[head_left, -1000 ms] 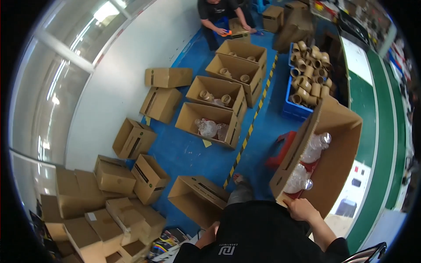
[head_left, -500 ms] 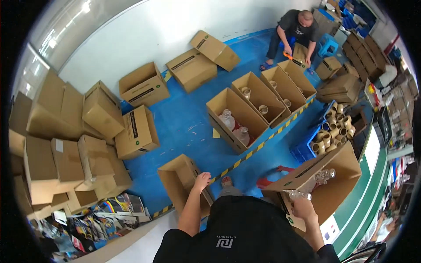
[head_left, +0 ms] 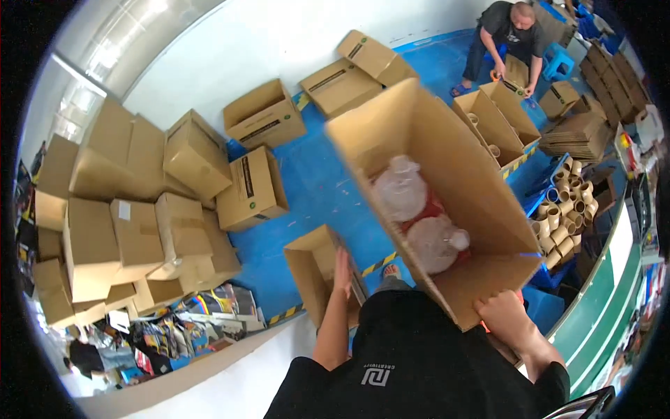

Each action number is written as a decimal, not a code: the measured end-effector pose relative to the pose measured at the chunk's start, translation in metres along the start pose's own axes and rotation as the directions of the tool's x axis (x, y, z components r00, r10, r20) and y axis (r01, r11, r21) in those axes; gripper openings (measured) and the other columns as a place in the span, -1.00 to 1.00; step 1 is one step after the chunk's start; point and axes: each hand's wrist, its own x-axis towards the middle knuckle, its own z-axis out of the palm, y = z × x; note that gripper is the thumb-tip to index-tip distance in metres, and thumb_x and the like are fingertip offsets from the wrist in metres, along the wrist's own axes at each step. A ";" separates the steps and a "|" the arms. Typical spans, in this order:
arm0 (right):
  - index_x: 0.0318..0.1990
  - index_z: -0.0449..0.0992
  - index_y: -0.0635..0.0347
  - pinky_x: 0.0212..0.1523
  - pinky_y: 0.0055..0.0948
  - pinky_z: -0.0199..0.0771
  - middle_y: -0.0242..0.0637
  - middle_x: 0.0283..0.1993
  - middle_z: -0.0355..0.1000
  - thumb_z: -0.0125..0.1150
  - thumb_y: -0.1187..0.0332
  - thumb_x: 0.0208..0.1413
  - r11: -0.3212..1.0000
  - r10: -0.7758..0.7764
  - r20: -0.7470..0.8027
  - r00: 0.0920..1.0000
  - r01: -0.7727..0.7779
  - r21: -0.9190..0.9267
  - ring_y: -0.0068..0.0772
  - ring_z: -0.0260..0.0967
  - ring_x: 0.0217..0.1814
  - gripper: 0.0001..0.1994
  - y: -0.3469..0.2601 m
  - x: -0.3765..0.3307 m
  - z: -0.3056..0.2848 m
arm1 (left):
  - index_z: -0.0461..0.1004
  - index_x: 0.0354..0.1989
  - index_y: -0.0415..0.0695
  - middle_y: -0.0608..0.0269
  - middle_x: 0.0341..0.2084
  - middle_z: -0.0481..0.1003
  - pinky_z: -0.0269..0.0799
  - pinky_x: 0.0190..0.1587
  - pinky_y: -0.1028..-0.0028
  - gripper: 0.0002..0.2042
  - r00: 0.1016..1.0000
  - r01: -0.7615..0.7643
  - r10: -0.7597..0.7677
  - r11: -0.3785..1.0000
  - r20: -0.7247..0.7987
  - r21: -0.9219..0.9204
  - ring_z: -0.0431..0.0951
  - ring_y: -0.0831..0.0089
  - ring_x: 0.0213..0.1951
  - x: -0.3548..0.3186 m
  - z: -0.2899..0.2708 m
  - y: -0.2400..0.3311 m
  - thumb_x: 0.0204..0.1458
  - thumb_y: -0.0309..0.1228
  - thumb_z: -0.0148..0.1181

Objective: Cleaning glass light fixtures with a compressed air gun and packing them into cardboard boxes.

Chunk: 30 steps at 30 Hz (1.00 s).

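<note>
In front of me a large open cardboard box [head_left: 481,202] is raised above the floor and tilted. Inside it lie two clear, round-bodied bottles [head_left: 436,243] with short necks, and something red shows beneath them. My right hand [head_left: 506,315] is closed on the near edge of this box, fingers bent over the cardboard. Lower left, my left hand [head_left: 342,274] has its fingers stretched out flat over the rim of a smaller open box [head_left: 312,260], whose visible inside is bare. Whether the left hand touches that rim is hard to tell.
Open boxes with tan tubes [head_left: 488,126] stand beyond the raised box. A blue crate [head_left: 537,199] piled with tan cylinders is at right. Cartons are stacked [head_left: 146,230] at left. A co-worker [head_left: 508,42] crouches at the far right, handling a box and an orange tool.
The box at my right has come left and forward, in front of me. My right hand, earlier by a clear bottle, now grips the box edge. The whole view has shifted.
</note>
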 end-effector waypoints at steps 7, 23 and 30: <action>-0.58 0.57 0.03 -0.28 -0.34 0.41 -0.32 -0.54 0.50 0.13 0.34 -0.09 0.932 -0.354 -0.170 0.920 0.330 -0.152 -0.30 0.50 -0.40 -0.87 0.048 0.105 0.053 | -0.19 0.43 0.14 0.17 0.38 -0.07 -0.05 0.29 0.14 -0.28 0.997 -0.012 -0.001 0.988 -0.082 -0.157 0.01 0.23 0.34 -0.025 0.016 0.034 0.17 0.13 -0.13; -0.25 0.61 -0.10 -0.24 -0.22 0.48 -0.25 -0.27 0.55 0.07 0.41 -0.06 0.966 -0.186 -0.106 0.977 0.201 0.162 -0.19 0.51 -0.17 -0.76 0.149 0.197 0.124 | 0.09 0.32 -0.19 0.03 0.17 0.30 0.24 0.18 0.38 -0.42 0.988 -0.063 -0.037 0.789 0.150 0.611 0.33 0.31 0.15 0.000 0.069 -0.007 0.18 -0.21 0.06; -0.18 0.61 -0.17 -0.24 -0.21 0.50 -0.25 -0.27 0.55 0.07 0.35 -0.02 0.964 -0.265 0.096 0.959 0.263 0.030 -0.19 0.52 -0.19 -0.73 0.125 0.278 0.103 | 0.36 0.15 -0.10 0.14 -0.15 0.49 0.45 -0.21 0.41 -0.57 0.918 -0.041 0.259 0.816 -0.301 0.576 0.53 0.41 -0.30 -0.005 -0.034 -0.068 0.10 -0.25 0.04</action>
